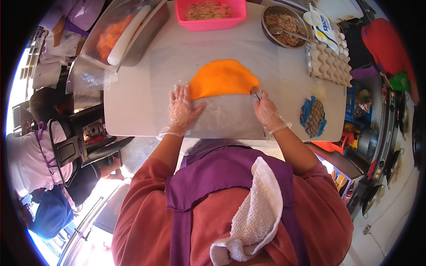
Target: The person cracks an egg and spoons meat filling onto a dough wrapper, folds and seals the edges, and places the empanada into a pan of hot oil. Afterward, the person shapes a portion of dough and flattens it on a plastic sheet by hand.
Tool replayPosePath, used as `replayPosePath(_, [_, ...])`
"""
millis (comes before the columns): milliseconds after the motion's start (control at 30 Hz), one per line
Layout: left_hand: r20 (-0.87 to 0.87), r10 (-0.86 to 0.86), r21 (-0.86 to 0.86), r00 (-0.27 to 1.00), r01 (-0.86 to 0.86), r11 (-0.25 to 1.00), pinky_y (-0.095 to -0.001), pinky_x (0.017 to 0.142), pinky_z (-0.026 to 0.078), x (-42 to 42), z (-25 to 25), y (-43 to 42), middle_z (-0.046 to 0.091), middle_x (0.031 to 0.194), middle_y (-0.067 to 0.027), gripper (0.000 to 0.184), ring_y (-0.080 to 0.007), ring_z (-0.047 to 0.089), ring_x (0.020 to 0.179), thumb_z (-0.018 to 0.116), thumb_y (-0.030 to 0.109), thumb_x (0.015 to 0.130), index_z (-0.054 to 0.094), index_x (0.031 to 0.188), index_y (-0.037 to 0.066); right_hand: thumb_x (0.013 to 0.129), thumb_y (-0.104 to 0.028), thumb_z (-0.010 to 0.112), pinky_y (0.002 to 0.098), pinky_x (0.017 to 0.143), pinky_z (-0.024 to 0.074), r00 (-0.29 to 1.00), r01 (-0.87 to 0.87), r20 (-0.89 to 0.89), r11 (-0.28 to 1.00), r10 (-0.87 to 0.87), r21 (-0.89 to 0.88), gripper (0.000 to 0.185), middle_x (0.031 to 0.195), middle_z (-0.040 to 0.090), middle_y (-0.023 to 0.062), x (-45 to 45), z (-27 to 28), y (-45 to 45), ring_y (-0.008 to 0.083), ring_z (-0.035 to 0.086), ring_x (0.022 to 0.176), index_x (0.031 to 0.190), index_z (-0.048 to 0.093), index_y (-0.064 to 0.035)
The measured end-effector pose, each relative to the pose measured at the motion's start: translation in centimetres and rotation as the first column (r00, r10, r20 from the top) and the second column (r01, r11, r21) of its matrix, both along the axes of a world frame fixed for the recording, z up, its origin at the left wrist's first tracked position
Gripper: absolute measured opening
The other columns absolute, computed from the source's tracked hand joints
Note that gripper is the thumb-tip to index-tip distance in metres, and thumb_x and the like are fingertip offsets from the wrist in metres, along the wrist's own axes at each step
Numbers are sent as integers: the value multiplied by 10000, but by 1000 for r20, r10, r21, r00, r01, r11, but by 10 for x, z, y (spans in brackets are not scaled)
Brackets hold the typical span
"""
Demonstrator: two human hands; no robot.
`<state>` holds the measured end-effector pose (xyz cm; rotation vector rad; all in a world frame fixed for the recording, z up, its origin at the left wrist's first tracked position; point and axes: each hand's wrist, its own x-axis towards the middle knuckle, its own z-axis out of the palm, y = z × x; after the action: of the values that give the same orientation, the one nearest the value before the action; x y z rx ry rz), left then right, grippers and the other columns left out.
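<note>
A half-round piece of orange dough lies on a clear plastic sheet, its straight edge toward me. My left hand, in a clear plastic glove, rests flat with fingers spread at the dough's left corner. My right hand, gloved the same way, is closed around a small tool with a rounded end. That end touches or overlaps the dough's right corner; its exact kind is too small to make out.
Across the table's back stand a pink tub of filling and a metal bowl with a spoon. Egg trays and a crumpled cloth are at right. Bagged orange dough sits left. A person is seated at far left.
</note>
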<state>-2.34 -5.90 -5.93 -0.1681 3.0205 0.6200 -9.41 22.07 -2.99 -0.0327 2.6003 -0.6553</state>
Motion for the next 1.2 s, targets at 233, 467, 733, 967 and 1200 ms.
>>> replayPosePath(233, [8, 4, -8, 1000, -4, 1000, -497, 1137, 127, -1, -1, 0, 317, 1461, -222, 881, -400, 226, 1382, 647, 470, 802, 272, 1419, -34, 934, -223, 433, 520, 740, 470, 999, -50, -19, 998, 51, 34, 365, 878, 621, 296, -21, 3, -6, 459, 607, 828, 1150, 408, 69])
replayPosePath(467, [27, 2, 7, 1000, -2, 1000, -505, 1133, 137, 0, -4, -2, 327, 1464, -196, 877, -392, 241, 1377, 651, 474, 799, 284, 1414, -33, 943, -255, 427, 523, 783, 460, 986, -166, 54, 978, 160, 129, 293, 900, 626, 268, -55, 10, -13, 448, 603, 861, 1077, 431, 6])
replayPosePath(733, [7, 18, 10, 1000, -18, 1000, -501, 1133, 147, 0, -1, -3, 349, 1451, -197, 866, -388, 247, 1377, 641, 483, 802, 305, 1406, -39, 943, -264, 441, 508, 788, 466, 936, -351, 106, 905, 335, 241, 294, 928, 632, 250, -83, 26, -28, 419, 612, 888, 1093, 429, -12])
replayPosePath(967, [-7, 13, -8, 1000, -13, 1000, -499, 1126, 177, 1, -1, -4, 375, 1433, -196, 848, -381, 268, 1371, 616, 503, 809, 329, 1394, -40, 934, -244, 456, 501, 716, 475, 874, -486, 119, 839, 472, 245, 260, 823, 636, 204, -106, 25, -38, 402, 622, 785, 1092, 426, -40])
replayPosePath(1200, [-48, 7, 9, 999, -6, 1000, -508, 1115, 205, 2, -2, -5, 386, 1424, -191, 842, -381, 299, 1356, 618, 501, 807, 331, 1392, -32, 926, -179, 450, 510, 703, 467, 736, -663, 101, 683, 669, 305, 248, 827, 625, 214, -125, 30, -58, 405, 611, 768, 1122, 435, -29])
